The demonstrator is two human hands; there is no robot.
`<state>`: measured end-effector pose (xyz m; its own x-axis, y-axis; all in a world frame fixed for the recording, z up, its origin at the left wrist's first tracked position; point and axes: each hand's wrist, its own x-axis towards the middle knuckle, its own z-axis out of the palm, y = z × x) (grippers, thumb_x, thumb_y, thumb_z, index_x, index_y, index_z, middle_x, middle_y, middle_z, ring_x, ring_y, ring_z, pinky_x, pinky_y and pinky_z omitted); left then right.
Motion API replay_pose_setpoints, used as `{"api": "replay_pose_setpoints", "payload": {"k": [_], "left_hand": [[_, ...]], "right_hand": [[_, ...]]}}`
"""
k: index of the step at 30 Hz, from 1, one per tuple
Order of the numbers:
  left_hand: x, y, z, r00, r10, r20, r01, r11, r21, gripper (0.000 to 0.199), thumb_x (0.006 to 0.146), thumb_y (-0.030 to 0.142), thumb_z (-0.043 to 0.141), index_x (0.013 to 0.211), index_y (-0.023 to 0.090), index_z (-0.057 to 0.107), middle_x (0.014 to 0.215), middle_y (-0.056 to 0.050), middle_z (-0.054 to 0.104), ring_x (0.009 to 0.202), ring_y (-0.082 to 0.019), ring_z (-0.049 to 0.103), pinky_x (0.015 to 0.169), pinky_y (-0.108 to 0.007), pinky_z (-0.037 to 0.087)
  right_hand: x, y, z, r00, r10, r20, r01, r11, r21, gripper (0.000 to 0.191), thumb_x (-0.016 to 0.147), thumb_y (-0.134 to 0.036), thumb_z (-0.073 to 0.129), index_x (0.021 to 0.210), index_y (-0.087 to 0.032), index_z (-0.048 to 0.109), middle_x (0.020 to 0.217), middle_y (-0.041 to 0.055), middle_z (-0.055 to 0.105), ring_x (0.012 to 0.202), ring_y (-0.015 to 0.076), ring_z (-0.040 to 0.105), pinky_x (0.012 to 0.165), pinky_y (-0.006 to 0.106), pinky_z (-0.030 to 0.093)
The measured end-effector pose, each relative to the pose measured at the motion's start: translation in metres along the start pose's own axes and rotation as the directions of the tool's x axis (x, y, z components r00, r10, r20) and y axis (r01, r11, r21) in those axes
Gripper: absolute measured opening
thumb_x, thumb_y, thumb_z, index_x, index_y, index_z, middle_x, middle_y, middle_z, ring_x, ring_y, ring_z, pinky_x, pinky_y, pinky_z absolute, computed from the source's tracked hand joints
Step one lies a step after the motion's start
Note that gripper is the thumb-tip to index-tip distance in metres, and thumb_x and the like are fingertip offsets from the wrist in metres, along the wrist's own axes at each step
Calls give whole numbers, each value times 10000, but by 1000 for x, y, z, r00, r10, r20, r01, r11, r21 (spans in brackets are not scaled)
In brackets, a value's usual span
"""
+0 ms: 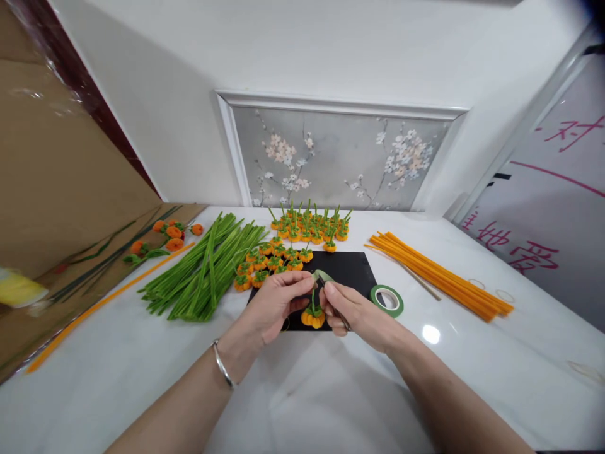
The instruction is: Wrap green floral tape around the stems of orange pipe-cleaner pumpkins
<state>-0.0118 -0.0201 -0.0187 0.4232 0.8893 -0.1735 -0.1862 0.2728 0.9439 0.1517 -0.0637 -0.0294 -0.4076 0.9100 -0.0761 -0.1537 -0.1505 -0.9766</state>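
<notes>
Over the black mat, my left hand is closed in a pinch at the top of a green stem. Below its fingertips hangs a small orange pumpkin-shaped chenille piece with a green top. A pale green strip of tape lies across the fingertips of both hands. My right hand is closed around a slim dark metal tool, its tip near the stem and strip. My fingers hide most of the tool, so its kind is unclear.
Several finished-looking orange pieces stand left and behind. Green chenille stems are piled at left, near orange flowers. At right lie a green tape roll and orange chenille stems. A wall panel stands behind.
</notes>
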Motion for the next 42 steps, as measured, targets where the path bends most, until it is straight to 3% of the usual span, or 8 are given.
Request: {"api": "replay_pose_setpoints", "payload": {"k": [9, 14, 19, 26, 34, 42], "left_hand": [[-1, -2, 4, 999, 51, 20, -51, 998, 23, 178, 760, 275, 715, 732, 140, 602, 690, 13, 568, 596, -64, 519, 556, -164, 417], [-1, -1, 5, 999, 52, 12, -51, 998, -27, 163, 741, 238, 733, 738, 135, 607, 698, 6, 587, 608, -64, 541, 591, -159, 457], [-1, 1, 5, 996, 94, -8, -95, 991, -89, 162, 733, 236, 742, 728, 132, 618, 699, 0, 615, 624, -65, 568, 622, -155, 482], [-2, 0, 3, 994, 107, 17, -105, 990, -92, 160, 738, 240, 746, 730, 129, 631, 702, 13, 616, 601, -44, 562, 622, -138, 494], [-3, 0, 7, 994, 108, 21, -105, 989, -103, 150, 717, 224, 765, 749, 130, 652, 733, 19, 604, 646, -52, 586, 671, -149, 526], [-4, 1, 5, 991, 136, 10, -134, 985, -109, 152, 704, 229, 775, 756, 134, 668, 742, 14, 618, 657, -61, 601, 697, -166, 538]], "right_hand": [[2, 4, -1, 1000, 6, -6, -6, 999, -34, 480, 835, -662, 469, 742, -200, 382, 642, -80, 259, 515, 58, 214, 478, 236, 173], [3, 3, 1, 1000, -6, -17, 5, 998, -68, 491, 817, -680, 471, 743, -205, 368, 632, -87, 255, 500, 55, 217, 470, 239, 162], [4, 1, -1, 993, -23, -114, 16, 998, -63, 485, 813, -681, 472, 757, -213, 359, 633, -88, 267, 496, 58, 215, 470, 241, 158], [1, 3, -5, 1000, 7, 19, -5, 997, -83, 465, 849, -650, 457, 756, -203, 371, 656, -72, 298, 535, 66, 241, 486, 239, 186], [2, 4, 0, 999, -22, -39, 19, 997, -75, 493, 823, -670, 484, 731, -211, 329, 661, -74, 222, 511, 59, 213, 468, 234, 176], [2, 4, -3, 999, -46, -22, 43, 991, -127, 470, 851, -650, 455, 733, -215, 324, 638, -77, 216, 508, 67, 198, 454, 233, 164]]}}
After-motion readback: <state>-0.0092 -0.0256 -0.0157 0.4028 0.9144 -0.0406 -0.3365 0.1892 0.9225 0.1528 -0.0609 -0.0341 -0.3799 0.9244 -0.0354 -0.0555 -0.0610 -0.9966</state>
